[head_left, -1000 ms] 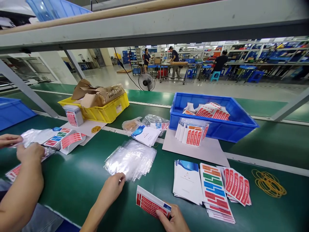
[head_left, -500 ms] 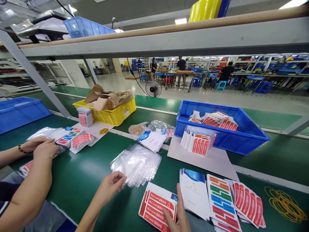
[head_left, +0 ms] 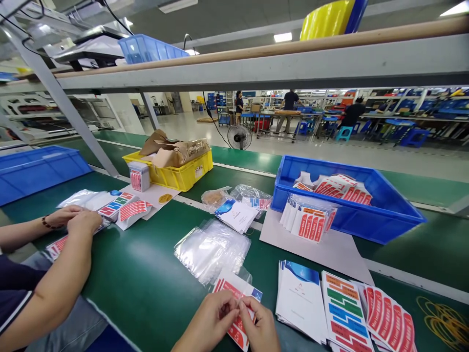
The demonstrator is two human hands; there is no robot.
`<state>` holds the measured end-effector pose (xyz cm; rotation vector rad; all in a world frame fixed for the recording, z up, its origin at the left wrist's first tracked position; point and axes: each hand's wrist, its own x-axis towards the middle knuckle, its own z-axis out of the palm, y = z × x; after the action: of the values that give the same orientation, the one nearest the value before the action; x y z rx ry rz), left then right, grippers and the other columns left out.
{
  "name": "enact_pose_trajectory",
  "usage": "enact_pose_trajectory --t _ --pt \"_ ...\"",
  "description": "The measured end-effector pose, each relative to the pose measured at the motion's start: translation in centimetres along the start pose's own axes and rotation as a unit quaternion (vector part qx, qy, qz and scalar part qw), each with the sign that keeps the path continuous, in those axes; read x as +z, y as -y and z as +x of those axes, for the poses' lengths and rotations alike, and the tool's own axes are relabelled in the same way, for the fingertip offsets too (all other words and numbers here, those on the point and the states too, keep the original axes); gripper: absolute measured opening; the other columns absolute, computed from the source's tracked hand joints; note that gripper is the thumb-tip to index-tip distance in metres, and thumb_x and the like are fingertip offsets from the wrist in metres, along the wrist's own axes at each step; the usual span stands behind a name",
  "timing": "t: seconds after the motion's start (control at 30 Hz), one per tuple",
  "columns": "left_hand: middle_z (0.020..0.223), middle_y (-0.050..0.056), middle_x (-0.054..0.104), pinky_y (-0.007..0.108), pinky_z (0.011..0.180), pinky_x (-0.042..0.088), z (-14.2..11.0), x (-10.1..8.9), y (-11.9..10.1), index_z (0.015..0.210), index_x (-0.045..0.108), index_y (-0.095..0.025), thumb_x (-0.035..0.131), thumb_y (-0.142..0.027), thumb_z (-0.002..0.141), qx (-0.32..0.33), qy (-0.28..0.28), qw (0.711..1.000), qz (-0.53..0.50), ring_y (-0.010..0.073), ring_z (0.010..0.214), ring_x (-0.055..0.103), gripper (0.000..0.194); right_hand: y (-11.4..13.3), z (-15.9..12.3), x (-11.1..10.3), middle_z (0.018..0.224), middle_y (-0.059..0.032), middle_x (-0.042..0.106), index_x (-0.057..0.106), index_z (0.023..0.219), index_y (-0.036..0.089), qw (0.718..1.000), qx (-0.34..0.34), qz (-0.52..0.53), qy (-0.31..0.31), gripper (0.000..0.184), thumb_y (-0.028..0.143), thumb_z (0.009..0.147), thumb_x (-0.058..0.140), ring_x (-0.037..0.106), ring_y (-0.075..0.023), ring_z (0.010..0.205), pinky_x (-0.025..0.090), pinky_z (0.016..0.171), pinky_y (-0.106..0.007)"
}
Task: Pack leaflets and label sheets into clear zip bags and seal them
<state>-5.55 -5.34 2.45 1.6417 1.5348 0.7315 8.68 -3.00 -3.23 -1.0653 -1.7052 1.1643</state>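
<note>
My left hand (head_left: 214, 318) and my right hand (head_left: 259, 322) meet low in the middle of the head view, fingertips pinched together. Between them is a clear plastic bag (head_left: 246, 275), its film hard to make out against what lies beneath. Directly under the fingers are red-and-white label sheets (head_left: 229, 281) with a blue corner showing, partly hidden by my hands. Just beyond lies a fanned pile of clear plastic bags (head_left: 212, 249). To the right of my right hand are white-and-blue booklets (head_left: 300, 298), multicoloured label sheets (head_left: 346, 310) and curved red label sheets (head_left: 390, 318).
A blue bin (head_left: 348, 215) holds label sheets, with filled bags (head_left: 308, 222) leaning on its front. Rubber bands (head_left: 445, 322) lie far right. A co-worker's hands (head_left: 78, 220) work at the left, near a yellow bin (head_left: 176, 176). A shelf beam (head_left: 256, 66) crosses overhead.
My left hand has moved right from the bag pile to meet my right hand above the red label sheets. Both hands now pinch together. The view has shifted slightly left.
</note>
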Motion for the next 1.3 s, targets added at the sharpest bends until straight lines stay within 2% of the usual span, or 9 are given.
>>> enact_pose_trajectory --t 0.17,0.37,0.53,0.73,0.87,0.93,1.03,1.1,1.3 --pt "0.077 0.002 0.063 0.025 0.061 0.04 -0.3 -0.1 -0.1 0.079 0.056 -0.022 0.043 -0.031 0.091 0.024 -0.038 0.998 0.052 0.0151 0.067 0.056 0.02 0.0 0.1 -0.1 0.072 -0.0034 0.07 0.065 0.078 0.017 1.0 -0.01 -0.007 -0.006 0.038 0.044 0.093 0.043 0.066 -0.017 0.068 0.049 0.064 -0.019" --pt "0.072 0.005 0.063 0.028 0.054 0.041 -0.8 0.8 1.3 0.068 0.046 -0.025 0.039 -0.025 0.089 0.06 -0.084 0.964 0.245 0.0181 0.061 0.059 0.023 -0.3 0.0 0.6 0.061 -0.0016 0.065 0.06 0.068 0.018 0.995 -0.054 -0.088 0.013 0.038 0.039 0.093 0.04 0.062 -0.0144 0.056 0.045 0.055 -0.018" --pt "0.071 0.005 0.062 0.028 0.055 0.043 -1.0 1.3 1.8 0.071 0.044 -0.025 0.039 -0.025 0.09 0.08 -0.156 0.946 0.272 0.0186 0.064 0.061 0.02 -0.6 0.4 1.6 0.058 -0.0013 0.063 0.059 0.065 0.018 0.994 -0.052 -0.091 -0.024 0.036 0.037 0.09 0.042 0.06 -0.0141 0.054 0.042 0.053 -0.019" --pt "0.077 0.003 0.065 0.024 0.056 0.044 -1.2 -0.1 0.7 0.076 0.048 -0.024 0.042 -0.026 0.089 0.054 -0.032 0.979 0.193 0.0159 0.064 0.061 0.014 -1.3 0.2 1.6 0.057 -0.0009 0.063 0.059 0.062 0.017 0.996 -0.03 -0.082 -0.008 0.027 0.03 0.083 0.046 0.06 -0.0142 0.054 0.042 0.053 -0.018" --pt "0.073 0.003 0.065 0.024 0.056 0.043 -1.6 -0.2 0.9 0.07 0.046 -0.024 0.04 -0.025 0.09 0.058 -0.007 0.981 0.187 0.0155 0.062 0.06 0.02 -1.3 -0.3 1.8 0.057 -0.0003 0.065 0.058 0.062 0.018 0.995 -0.041 -0.091 0.013 0.022 0.025 0.08 0.047 0.062 -0.0145 0.054 0.042 0.053 -0.018" --pt "0.07 0.003 0.063 0.024 0.054 0.042 -1.7 -0.1 1.3 0.068 0.042 -0.024 0.041 -0.026 0.089 0.068 -0.051 0.972 0.217 0.0158 0.06 0.059 0.021 -1.1 -0.4 2.1 0.057 -0.0002 0.065 0.057 0.062 0.019 0.995 -0.046 -0.094 0.007 0.021 0.023 0.08 0.046 0.062 -0.0147 0.053 0.042 0.053 -0.019" --pt "0.066 0.002 0.059 0.026 0.053 0.042 -1.6 -0.5 1.6 0.068 0.04 -0.024 0.043 -0.024 0.087 0.062 -0.168 0.945 0.273 0.0166 0.06 0.059 0.019 -0.8 -0.6 2.2 0.057 -0.0001 0.065 0.057 0.061 0.019 0.993 -0.045 -0.108 -0.003 0.02 0.021 0.079 0.047 0.062 -0.0151 0.053 0.041 0.052 -0.019" --pt "0.065 0.001 0.057 0.026 0.053 0.042 -1.6 -1.0 1.3 0.069 0.04 -0.024 0.044 -0.021 0.086 0.059 -0.202 0.93 0.3 0.0163 0.059 0.059 0.017 -0.4 -0.7 1.8 0.058 0.0001 0.066 0.058 0.063 0.02 0.993 -0.036 -0.116 -0.01 0.019 0.022 0.08 0.049 0.063 -0.015 0.053 0.041 0.053 -0.019" --pt "0.067 -0.001 0.061 0.024 0.054 0.043 -2.0 -0.6 -0.8 0.066 0.043 -0.023 0.048 -0.01 0.073 0.129 -0.081 0.937 0.313 0.0159 0.064 0.06 0.016 1.6 -0.3 -0.1 0.062 -0.0005 0.065 0.057 0.067 0.02 0.985 -0.026 -0.173 0.009 0.021 0.023 0.084 0.046 0.063 -0.0157 0.06 0.042 0.059 -0.021"
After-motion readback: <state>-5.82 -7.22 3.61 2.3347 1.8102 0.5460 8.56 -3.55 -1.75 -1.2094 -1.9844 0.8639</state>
